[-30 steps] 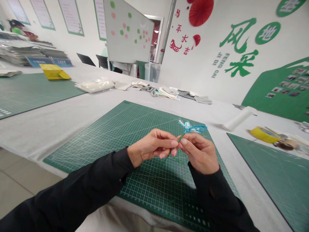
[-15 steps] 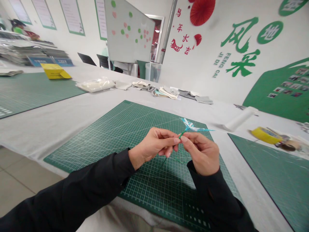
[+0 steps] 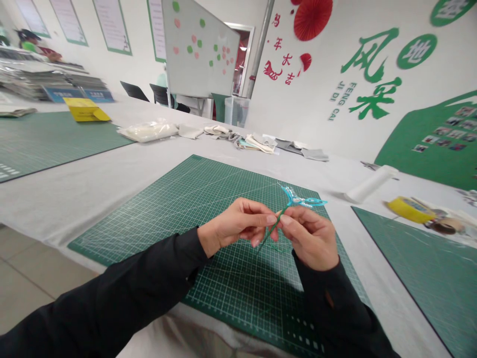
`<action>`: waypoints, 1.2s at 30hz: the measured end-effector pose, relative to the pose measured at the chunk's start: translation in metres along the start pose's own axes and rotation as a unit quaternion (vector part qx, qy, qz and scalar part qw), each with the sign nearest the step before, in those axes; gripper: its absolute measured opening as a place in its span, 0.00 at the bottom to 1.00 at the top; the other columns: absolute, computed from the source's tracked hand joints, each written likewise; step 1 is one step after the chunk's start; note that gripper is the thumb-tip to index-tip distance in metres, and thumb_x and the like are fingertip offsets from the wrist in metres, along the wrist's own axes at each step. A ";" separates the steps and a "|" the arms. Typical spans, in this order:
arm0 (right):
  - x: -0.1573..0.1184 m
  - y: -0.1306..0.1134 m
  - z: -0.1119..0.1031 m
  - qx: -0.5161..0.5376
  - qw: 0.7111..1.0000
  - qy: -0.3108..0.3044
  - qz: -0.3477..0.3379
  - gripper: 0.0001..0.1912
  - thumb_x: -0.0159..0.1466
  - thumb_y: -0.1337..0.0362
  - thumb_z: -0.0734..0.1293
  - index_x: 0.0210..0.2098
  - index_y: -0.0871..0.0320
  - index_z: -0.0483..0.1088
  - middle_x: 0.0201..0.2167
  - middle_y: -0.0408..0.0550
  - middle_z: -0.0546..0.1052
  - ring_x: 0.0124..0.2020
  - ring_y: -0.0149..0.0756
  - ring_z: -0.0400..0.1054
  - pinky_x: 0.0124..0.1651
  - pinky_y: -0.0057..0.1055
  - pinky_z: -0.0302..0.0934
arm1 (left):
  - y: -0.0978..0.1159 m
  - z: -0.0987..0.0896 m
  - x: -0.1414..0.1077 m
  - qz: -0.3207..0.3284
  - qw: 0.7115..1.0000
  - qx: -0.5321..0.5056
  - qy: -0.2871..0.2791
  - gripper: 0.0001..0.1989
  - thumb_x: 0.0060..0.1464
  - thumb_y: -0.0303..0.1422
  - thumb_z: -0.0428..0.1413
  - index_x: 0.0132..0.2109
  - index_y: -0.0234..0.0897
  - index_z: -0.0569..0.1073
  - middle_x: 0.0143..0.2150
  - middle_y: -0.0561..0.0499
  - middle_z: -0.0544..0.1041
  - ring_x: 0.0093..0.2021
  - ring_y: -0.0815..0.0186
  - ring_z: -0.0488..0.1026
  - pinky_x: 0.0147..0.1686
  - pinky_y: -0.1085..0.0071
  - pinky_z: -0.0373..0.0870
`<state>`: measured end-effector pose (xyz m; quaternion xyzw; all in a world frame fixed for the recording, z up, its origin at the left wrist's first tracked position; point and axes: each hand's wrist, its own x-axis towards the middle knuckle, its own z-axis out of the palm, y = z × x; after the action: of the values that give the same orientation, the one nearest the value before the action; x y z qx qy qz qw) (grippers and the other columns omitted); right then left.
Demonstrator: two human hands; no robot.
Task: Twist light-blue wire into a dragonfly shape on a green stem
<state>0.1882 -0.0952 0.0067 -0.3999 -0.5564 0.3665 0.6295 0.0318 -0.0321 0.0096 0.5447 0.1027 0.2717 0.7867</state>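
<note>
Head view, nearest first: the 2 hands pinch a green stem between their fingertips, the left hand (image 3: 238, 223) and right hand (image 3: 309, 238) almost touching. Its blue wire flower (image 3: 300, 201) sits just above them, over a green cutting mat (image 3: 149, 223). Beyond lie a white roll (image 3: 368, 184), a yellow tape roll (image 3: 410, 209) and folded fabric pieces (image 3: 257, 144).

Blk long-sleeved top (image 3: 130, 283) — plain, w/ cuffs (image 3: 196, 243) to wrists — left hand (image 3: 236, 223) & right hand (image 3: 309, 238) bare
</note>
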 end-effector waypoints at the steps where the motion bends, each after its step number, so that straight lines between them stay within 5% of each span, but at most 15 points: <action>1: 0.000 0.001 -0.002 0.011 1.000 -0.009 0.007 0.05 0.56 0.62 0.70 0.29 0.57 0.74 0.15 0.39 0.69 0.14 0.25 0.56 0.18 0.27 0.52 | 0.000 -0.001 0.000 -0.006 1.000 -0.012 -0.011 0.09 0.50 0.34 0.60 0.31 0.30 0.74 0.25 0.49 0.76 0.14 0.78 0.65 0.11 0.81 0.46; 16: -0.002 -0.008 0.002 0.065 0.993 -0.095 0.029 0.05 0.58 0.64 0.69 0.28 0.58 0.74 0.19 0.43 0.74 0.17 0.30 0.68 0.24 0.30 0.64 | -0.001 -0.002 -0.002 -0.044 0.987 -0.112 -0.104 0.09 0.50 0.33 0.60 0.31 0.28 0.73 0.25 0.50 0.76 0.14 0.79 0.64 0.12 0.83 0.55; 27: -0.002 -0.001 0.007 0.029 0.997 -0.036 -0.054 0.04 0.60 0.69 0.67 0.33 0.56 0.74 0.23 0.43 0.78 0.21 0.31 0.71 0.30 0.34 0.67 | -0.001 0.002 0.001 -0.018 0.996 -0.079 -0.027 0.10 0.48 0.33 0.61 0.29 0.29 0.71 0.24 0.52 0.74 0.14 0.82 0.62 0.12 0.84 0.51; 36: -0.005 -0.015 0.010 -0.119 0.987 0.035 -0.105 0.02 0.58 0.70 0.68 0.30 0.57 0.74 0.26 0.45 0.79 0.23 0.30 0.72 0.28 0.29 0.67 | 0.001 0.003 0.000 -0.006 0.999 -0.049 -0.005 0.10 0.48 0.34 0.61 0.29 0.29 0.72 0.23 0.53 0.73 0.13 0.82 0.59 0.11 0.83 0.48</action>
<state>0.1777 -0.1049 0.0187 -0.4236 -0.6123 0.2152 0.6320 0.0330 -0.0339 0.0112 0.5061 0.0887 0.2688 0.8147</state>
